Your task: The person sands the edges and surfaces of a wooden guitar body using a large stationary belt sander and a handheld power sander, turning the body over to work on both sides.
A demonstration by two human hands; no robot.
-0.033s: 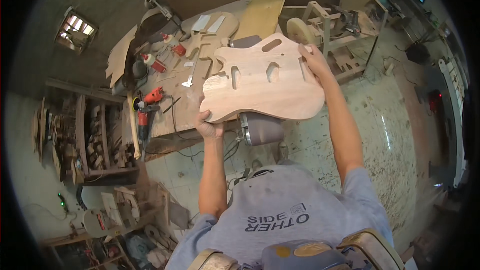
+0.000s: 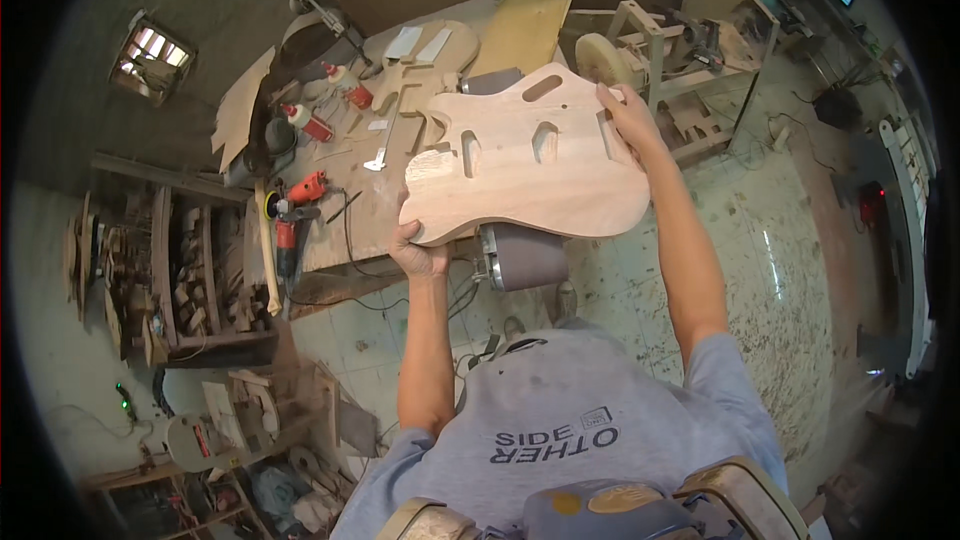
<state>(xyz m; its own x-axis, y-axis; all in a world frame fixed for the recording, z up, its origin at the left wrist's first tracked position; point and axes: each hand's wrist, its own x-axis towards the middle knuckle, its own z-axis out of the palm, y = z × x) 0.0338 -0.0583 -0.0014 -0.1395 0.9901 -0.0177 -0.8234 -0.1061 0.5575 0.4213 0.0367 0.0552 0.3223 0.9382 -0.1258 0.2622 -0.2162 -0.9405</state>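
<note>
A pale wooden electric guitar body [image 2: 520, 175] with routed cavities is held up in front of me, its flat face toward me. My left hand [image 2: 417, 252] grips its lower left edge, the thumb on the face and the other fingers mostly hidden beneath. On the upper right edge my right hand [image 2: 630, 120] is closed round the rim next to a cavity. Below the body shows a grey-brown sanding drum [image 2: 528, 258] with a metal end. Whether the body touches the drum cannot be told.
The workbench [image 2: 340, 240] carries red-and-white bottles [image 2: 308, 123], a caliper [image 2: 380, 158], an orange power tool [image 2: 306, 189] with a cord, wooden templates and a yellow board [image 2: 522, 30]. A rack of wood scraps [image 2: 200, 270] stands left. Wood shavings lie on the floor [image 2: 760, 300] at right.
</note>
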